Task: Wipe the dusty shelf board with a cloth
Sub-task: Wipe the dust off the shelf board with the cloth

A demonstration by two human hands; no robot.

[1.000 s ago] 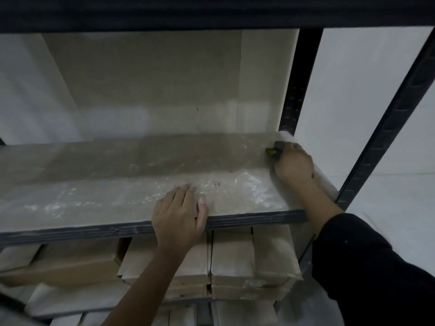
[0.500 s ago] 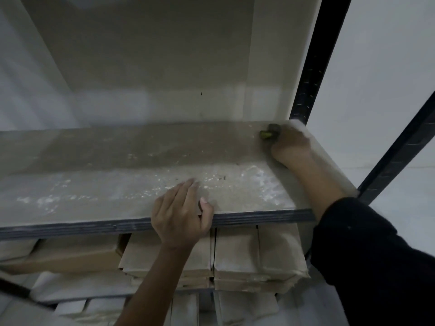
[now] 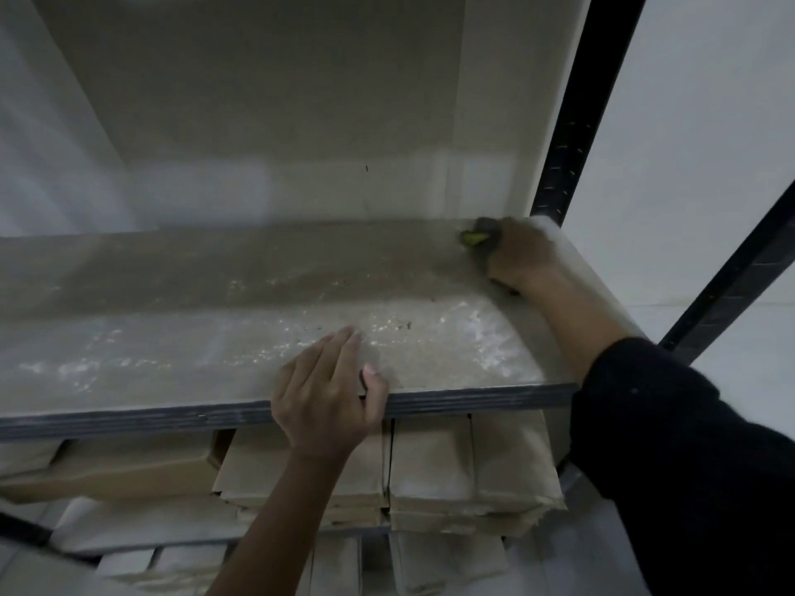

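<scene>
The dusty shelf board (image 3: 180, 333) runs across the middle of the head view, pale with white streaks of dust along its front half. My right hand (image 3: 518, 251) lies at the board's far right back corner, shut on a dark cloth (image 3: 482, 232) with a yellow-green patch; most of the cloth is hidden under the hand. My left hand (image 3: 327, 397) rests flat on the board's dark front edge, fingers spread on top, thumb on the edge.
Black metal uprights (image 3: 568, 135) frame the right side of the rack. Paper-wrapped packages (image 3: 469, 462) are stacked on the shelf below. A pale back panel (image 3: 275, 101) closes off the rear.
My right hand with the cloth has pushed farther back into the right rear corner. The view has come closer and tilted down. My left hand has stayed on the front edge.
</scene>
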